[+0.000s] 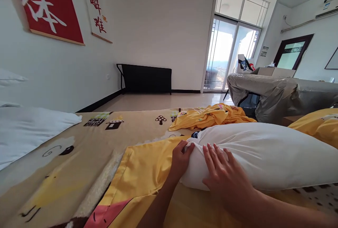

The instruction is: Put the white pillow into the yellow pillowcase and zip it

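Observation:
A plump white pillow [269, 154] lies on its side at the right, its near end puckered into folds. My left hand [182, 155] pinches the fabric at the pillow's left end between thumb and fingers. My right hand [224, 177] rests flat on the pillow just beside it, fingers stretched out and pressing the cloth. Beneath the pillow and my forearms spreads a smooth yellow pillowcase [142, 164] with a red patch near its lower corner. Part of the pillowcase is hidden under the pillow and my arms.
A beige patterned blanket [132, 125] covers the bed. Crumpled yellow cloth [211, 115] lies behind the pillow, and another yellow piece [319, 125] at the far right. White pillows [31, 129] sit at the left. Beyond stand a covered table [271, 87] and a black folded frame [146, 79].

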{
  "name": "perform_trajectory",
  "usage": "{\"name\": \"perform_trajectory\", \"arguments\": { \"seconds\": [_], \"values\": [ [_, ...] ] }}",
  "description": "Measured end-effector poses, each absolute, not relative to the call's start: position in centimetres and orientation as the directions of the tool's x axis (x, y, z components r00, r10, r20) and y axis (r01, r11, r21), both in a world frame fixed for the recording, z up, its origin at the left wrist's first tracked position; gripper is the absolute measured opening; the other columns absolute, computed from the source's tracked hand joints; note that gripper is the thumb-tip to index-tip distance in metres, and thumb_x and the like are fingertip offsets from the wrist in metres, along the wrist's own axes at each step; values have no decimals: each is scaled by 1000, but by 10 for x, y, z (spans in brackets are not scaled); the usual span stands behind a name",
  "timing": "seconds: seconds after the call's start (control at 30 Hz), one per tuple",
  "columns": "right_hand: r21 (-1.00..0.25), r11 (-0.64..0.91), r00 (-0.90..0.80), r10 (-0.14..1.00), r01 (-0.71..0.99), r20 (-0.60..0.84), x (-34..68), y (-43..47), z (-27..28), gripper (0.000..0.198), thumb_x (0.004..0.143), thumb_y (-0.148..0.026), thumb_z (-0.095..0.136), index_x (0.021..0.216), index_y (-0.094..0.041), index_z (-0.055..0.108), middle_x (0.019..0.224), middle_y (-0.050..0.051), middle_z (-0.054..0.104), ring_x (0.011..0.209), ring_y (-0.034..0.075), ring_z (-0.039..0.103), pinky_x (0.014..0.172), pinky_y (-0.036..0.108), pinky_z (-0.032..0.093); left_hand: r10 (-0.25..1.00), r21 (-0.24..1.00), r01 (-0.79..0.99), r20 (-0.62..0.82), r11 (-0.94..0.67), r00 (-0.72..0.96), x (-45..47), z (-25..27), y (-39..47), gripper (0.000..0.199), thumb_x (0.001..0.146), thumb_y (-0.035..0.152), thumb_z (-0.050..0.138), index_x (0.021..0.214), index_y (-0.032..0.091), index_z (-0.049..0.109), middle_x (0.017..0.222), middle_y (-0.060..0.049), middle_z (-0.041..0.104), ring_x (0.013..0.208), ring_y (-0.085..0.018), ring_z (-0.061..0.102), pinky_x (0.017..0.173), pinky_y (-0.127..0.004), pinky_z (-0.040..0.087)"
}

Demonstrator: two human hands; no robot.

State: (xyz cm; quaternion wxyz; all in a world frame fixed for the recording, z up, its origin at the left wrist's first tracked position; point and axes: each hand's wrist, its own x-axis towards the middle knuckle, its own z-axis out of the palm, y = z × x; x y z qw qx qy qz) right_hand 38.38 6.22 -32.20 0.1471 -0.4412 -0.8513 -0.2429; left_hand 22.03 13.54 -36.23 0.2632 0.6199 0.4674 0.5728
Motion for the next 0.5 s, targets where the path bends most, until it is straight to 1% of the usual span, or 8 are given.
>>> {"name": "perform_trajectory", "arguments": {
  "seconds": [0.1,0.17,0.23,0.37,0.5],
  "values": [
    [169,539,-557,723,825,409,385,99,-314,73,86,-50,47,142,-5,32,141,23,40,127,36,38,102,52,26,908,924,181,369,-336,-199,220,-368,140,33,77,45,56,62,17,49,61,4,44,62,-10,39,60,-22,34],
    [77,597,-584,736,798,343,384,127,-302,77,85,-55,45,143,-6,30,138,20,45,125,32,41,103,48,27,914,951,134,305,-279,-268,218,-374,145,36,76,48,56,62,17,48,59,5,42,60,-10,37,57,-22,33],
    [16,635,-613,739,772,278,381,151,-292,77,83,-55,46,143,-9,30,137,18,47,123,29,43,102,47,28,912,964,113,264,-240,-315,216,-380,150,38,76,52,55,63,16,49,59,5,42,58,-10,36,54,-21,33],
    [-28,664,-655,743,747,140,369,185,-287,66,82,-48,47,138,-15,40,134,15,51,121,28,46,100,45,30,898,980,76,200,-185,-392,212,-388,157,42,75,57,54,66,16,51,58,5,41,56,-10,35,52,-21,33],
    [-82,689,-689,724,720,28,359,211,-297,57,81,-48,49,130,-20,51,131,11,55,122,27,47,101,43,29,887,984,87,180,-158,-424,210,-391,159,43,72,58,56,66,16,54,59,4,44,58,-11,36,53,-22,34]
  ]
}}
